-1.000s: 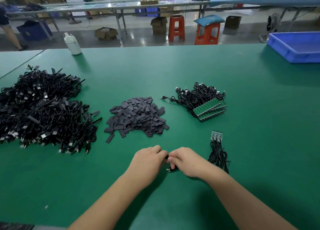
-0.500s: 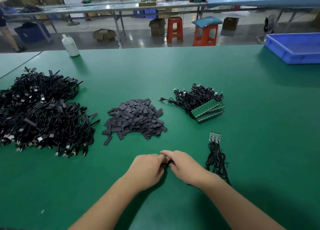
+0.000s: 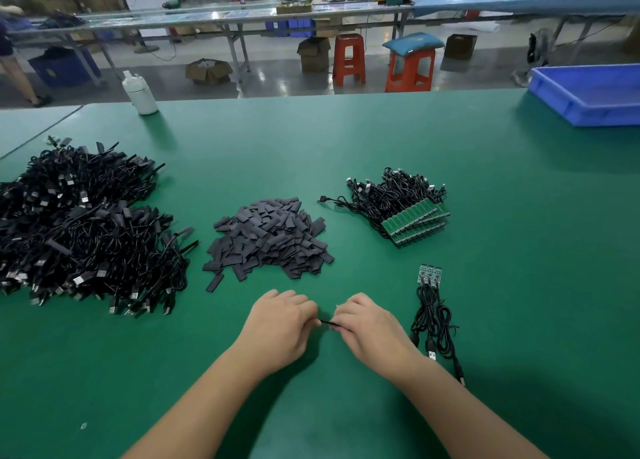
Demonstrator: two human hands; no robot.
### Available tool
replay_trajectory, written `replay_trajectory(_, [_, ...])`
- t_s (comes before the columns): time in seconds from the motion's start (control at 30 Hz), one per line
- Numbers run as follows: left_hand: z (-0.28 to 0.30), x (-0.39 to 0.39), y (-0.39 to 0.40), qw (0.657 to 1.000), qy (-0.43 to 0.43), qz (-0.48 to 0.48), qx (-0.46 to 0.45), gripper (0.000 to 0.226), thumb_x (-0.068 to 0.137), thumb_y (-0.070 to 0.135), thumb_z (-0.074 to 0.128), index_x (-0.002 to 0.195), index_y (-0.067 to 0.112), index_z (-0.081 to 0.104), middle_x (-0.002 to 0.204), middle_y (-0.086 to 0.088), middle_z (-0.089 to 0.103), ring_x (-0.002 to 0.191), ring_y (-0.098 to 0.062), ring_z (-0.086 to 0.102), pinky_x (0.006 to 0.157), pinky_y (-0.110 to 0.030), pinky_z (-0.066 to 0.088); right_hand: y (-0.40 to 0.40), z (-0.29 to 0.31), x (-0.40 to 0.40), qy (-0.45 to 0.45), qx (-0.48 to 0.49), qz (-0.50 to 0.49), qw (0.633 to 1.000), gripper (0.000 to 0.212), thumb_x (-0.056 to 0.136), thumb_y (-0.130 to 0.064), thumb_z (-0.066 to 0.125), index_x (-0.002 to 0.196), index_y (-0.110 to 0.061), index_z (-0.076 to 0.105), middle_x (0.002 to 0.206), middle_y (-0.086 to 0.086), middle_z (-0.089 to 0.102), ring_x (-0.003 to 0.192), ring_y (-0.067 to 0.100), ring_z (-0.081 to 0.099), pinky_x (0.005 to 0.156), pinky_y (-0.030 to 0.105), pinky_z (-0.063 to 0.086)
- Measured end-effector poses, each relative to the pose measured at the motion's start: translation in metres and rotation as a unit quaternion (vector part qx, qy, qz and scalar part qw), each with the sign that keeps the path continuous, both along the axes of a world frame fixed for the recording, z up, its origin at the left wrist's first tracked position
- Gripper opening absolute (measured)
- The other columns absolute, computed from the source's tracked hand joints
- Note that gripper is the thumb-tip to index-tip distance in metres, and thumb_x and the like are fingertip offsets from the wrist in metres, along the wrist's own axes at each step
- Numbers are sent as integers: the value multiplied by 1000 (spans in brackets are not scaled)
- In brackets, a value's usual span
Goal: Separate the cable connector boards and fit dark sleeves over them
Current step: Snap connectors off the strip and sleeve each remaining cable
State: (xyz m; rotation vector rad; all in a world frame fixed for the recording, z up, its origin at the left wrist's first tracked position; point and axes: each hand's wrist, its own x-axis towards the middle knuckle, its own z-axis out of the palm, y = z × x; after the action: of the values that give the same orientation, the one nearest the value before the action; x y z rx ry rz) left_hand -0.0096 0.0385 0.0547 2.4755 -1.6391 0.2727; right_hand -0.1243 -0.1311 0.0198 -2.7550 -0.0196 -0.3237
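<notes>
The likeliest slip here is the sleeve catching on the board's edge and buckling or going on crooked, since the piece is small and both hands [image 3: 277,323] crowd over it, hiding the join from above. A hard tug could also strain the thin cable where it meets the board (I judge that from its look, not from anything seen to give).

The left hand's fingers are curled tight and pinch one end of a thin dark piece [image 3: 327,323], which bridges the small gap between the hands. The right hand [image 3: 370,327] has its fingers curled round the other end. Whether that piece is sleeve, cable or both, I cannot tell; the board itself is hidden.

The work sits low on the green table [image 3: 519,285], just in front of the heap of dark sleeves [image 3: 268,238]. Three joined boards with their cables [image 3: 430,275] lie just beside the right wrist, a larger green strip of boards [image 3: 415,221] is farther back, and a big heap of cables [image 3: 79,230] lies well to the left.
</notes>
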Motion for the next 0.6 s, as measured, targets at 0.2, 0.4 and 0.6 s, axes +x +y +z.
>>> replay_trajectory(0.2, [0,13,14,999,-27,23,28,19,84,34,67,70,26,55,66,11,58,65,-16,56,59,-28,43,12,-2,5,-14,-118,-42,992,5,83,-27,71,79,-26,74,83,-13,68,83,16,60,64,29,53])
replay_trajectory(0.4, [-6,24,27,997,-19,57,43,19,86,32,65,71,25,54,68,11,58,66,-16,56,61,-30,43,24,-3,10,8,-163,-95,982,8,77,-25,71,69,-24,69,74,-8,65,75,21,57,67,34,51])
replay_trajectory(0.6, [-14,43,28,993,-12,109,46,17,95,36,56,84,25,63,79,9,63,79,-18,59,69,-31,37,40,-8,20,-5,-143,-95,985,12,82,-33,69,86,-22,71,88,-5,66,86,22,58,78,36,52])
